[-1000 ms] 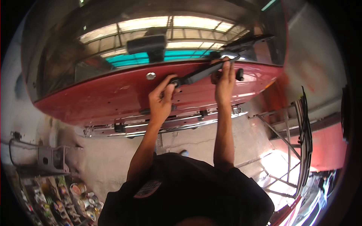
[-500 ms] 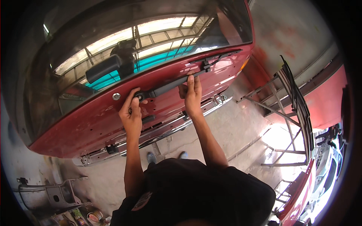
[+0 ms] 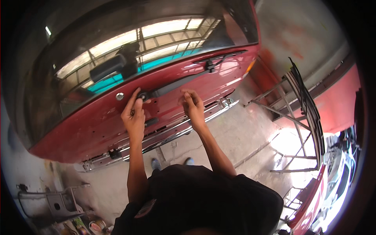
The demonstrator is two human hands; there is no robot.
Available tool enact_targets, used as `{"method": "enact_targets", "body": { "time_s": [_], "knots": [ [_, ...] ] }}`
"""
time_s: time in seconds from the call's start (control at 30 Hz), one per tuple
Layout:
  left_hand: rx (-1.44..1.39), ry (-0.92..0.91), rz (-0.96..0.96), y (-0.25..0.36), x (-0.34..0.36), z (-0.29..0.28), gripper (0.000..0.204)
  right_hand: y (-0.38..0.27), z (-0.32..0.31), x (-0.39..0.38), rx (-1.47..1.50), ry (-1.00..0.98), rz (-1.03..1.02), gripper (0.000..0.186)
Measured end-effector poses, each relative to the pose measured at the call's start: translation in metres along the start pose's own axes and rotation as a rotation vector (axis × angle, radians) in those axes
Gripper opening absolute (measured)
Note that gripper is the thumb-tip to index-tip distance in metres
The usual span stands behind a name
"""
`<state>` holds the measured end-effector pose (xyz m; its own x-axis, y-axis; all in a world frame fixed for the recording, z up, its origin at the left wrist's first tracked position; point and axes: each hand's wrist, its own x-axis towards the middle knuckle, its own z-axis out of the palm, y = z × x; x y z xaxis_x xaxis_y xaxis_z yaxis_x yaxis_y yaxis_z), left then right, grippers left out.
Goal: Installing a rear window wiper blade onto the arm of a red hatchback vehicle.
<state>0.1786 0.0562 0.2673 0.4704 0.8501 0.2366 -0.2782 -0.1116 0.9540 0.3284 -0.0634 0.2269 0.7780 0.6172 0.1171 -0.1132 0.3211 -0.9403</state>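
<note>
A long black wiper arm (image 3: 170, 87) lies slanted across the red tailgate (image 3: 78, 131). My left hand (image 3: 133, 117) grips around its round pivot end (image 3: 143, 96), thumb and forefinger at the fitting; something small and dark in the lower fingers is too hidden to name. Just below the arm, my right hand (image 3: 192, 107) has loosely curled fingers apart, holding nothing I can see. A round silver lock (image 3: 120, 96) sits left of the pivot, and the wiper blade (image 3: 221, 55) reaches toward the right end, under the tinted rear glass (image 3: 102, 51).
A chrome bumper (image 3: 176, 131) runs below the tailgate. At the right stand a metal rack with dark panels (image 3: 303, 117) and red body panels (image 3: 340, 98). A metal bracket (image 3: 58, 205) and cans (image 3: 98, 225) lie at lower left, on the concrete floor (image 3: 239, 141).
My right hand has let go of the wiper arm and dropped slightly left and down from it. My left hand stays at the pivot. The whole view has turned, tilting the tailgate more steeply.
</note>
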Motion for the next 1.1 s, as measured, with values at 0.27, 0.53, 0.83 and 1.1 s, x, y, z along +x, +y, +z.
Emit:
{"method": "enact_targets", "body": {
  "time_s": [0.27,0.53,0.83,1.1],
  "knots": [
    [0.117,0.099,0.206,-0.002,-0.007,-0.002,0.032,-0.017,-0.006,-0.024,-0.095,-0.011,0.042,0.018],
    [0.127,0.03,0.342,-0.017,0.005,-0.009,0.031,-0.046,0.032,0.007,-0.687,-0.066,-0.387,0.024],
    [-0.017,-0.042,0.145,0.001,0.003,-0.009,0.031,-0.046,0.039,0.006,-0.457,-0.098,-0.269,0.023],
    [-0.07,-0.051,-0.055,-0.006,-0.025,-0.041,0.012,-0.057,0.05,-0.012,-0.796,0.197,-0.672,0.018]
  ]
}}
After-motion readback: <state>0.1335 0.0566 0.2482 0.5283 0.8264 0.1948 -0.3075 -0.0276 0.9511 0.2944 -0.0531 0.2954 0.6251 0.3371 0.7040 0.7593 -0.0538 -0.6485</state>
